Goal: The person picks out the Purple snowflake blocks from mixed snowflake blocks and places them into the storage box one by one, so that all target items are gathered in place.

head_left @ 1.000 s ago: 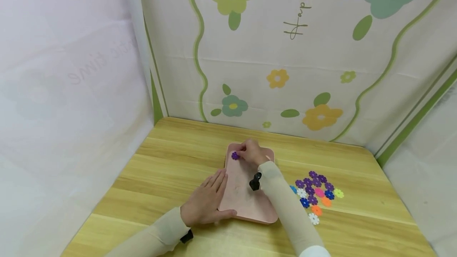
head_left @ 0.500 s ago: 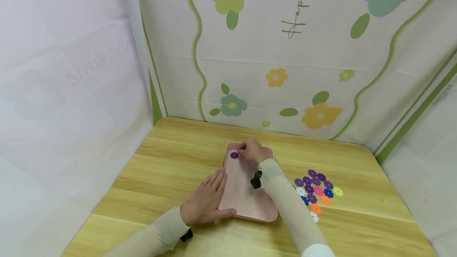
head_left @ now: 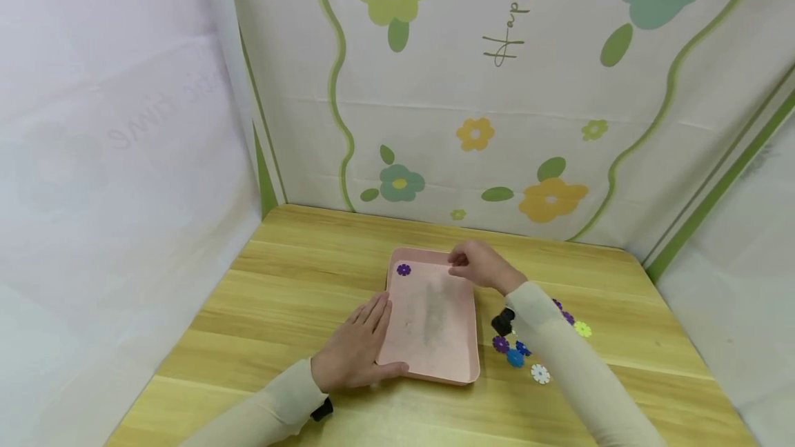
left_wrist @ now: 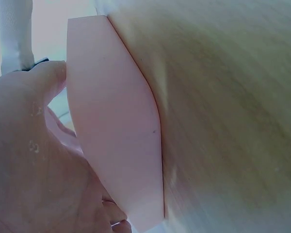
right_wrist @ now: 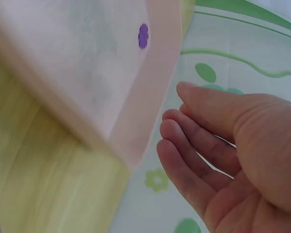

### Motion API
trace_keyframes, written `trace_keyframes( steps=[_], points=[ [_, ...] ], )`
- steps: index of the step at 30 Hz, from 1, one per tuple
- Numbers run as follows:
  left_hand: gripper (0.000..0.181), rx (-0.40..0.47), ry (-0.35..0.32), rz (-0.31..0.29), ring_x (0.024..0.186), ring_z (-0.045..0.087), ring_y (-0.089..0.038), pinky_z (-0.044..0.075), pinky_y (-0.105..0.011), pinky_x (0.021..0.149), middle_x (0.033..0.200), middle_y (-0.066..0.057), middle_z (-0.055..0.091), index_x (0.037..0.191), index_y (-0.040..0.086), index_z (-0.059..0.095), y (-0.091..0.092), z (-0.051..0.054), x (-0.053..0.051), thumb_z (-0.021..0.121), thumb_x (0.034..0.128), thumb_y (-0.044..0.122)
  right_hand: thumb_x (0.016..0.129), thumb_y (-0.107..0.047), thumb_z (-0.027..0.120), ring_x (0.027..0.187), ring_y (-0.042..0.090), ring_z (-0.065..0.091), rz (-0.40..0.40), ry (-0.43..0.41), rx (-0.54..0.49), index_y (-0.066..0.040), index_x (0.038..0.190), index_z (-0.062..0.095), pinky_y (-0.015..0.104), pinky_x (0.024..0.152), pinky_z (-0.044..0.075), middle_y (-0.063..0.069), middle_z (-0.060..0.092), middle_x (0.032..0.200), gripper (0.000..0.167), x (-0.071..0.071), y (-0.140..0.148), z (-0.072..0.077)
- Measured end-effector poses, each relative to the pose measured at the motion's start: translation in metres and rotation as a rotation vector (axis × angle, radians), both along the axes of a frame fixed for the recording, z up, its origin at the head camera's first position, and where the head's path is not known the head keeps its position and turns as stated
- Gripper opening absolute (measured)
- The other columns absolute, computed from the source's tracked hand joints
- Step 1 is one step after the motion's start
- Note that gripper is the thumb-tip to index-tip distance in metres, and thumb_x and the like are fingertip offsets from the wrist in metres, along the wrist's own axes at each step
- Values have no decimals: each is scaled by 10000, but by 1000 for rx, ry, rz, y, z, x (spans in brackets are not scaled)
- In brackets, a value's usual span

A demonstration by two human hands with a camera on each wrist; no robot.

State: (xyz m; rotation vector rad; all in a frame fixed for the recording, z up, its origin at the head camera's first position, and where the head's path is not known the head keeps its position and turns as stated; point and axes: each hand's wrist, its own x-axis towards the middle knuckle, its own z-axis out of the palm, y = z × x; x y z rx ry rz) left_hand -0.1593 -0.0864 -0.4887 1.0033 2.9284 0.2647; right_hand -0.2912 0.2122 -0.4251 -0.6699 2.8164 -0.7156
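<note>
A purple flower-shaped disc (head_left: 404,270) lies flat in the far left corner of a shallow pink tray (head_left: 435,354). My left hand (head_left: 352,350) rests on the tray's near left corner, its fingers straight along the left side and the thumb over the front rim. In the left wrist view that hand touches the outer wall of the tray (left_wrist: 116,111). Over the tray's far right corner hovers my right hand (head_left: 483,266), fingers loosely bent and holding nothing. The right wrist view shows the fingers of the right hand (right_wrist: 203,141) apart from the tray wall, with the disc (right_wrist: 143,36) inside.
Several loose flower discs lie on the wooden table (head_left: 298,274) right of the tray, among them a white disc (head_left: 540,374), a light blue disc (head_left: 515,358) and a yellow disc (head_left: 582,328). My right sleeve hides part of them. A floral curtain (head_left: 435,88) stands behind the table.
My right hand has let go of the purple disc and moved right, to the tray's far right corner. The disc stays in the far left corner. My left hand has kept its place.
</note>
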Motion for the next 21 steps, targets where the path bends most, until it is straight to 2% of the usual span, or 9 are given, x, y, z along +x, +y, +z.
trace_keyframes(
  steps=[4,9,16,21],
  points=[
    [1074,19,33,-12,1605,291,-423,341,-536,1285,1719,-292,251,1605,-105,319,-1,-3,1,510,982,748,986,-91,743,907,160,722,46,11,19,-33,1151,779,396,848,641,85,782,1045,179,15,26,5],
    [1074,40,56,-18,1601,298,-426,350,-551,1276,1715,-296,259,1602,-108,324,-3,-9,0,499,985,754,974,-94,757,948,172,727,79,12,73,-19,1182,771,416,870,643,124,788,1099,221,39,52,5],
    [1066,22,4,-11,1607,282,-427,347,-539,1282,1720,-295,242,1612,-103,299,-2,1,2,512,988,734,953,-82,779,990,301,762,189,16,88,36,1196,742,434,852,652,184,782,1133,273,73,75,-9],
    [1058,18,-12,-5,1612,271,-422,339,-533,1289,1726,-286,232,1620,-94,287,0,4,2,522,989,722,928,-77,804,977,293,764,226,7,101,47,1189,738,439,836,652,161,788,1118,296,91,83,-21]
  ],
)
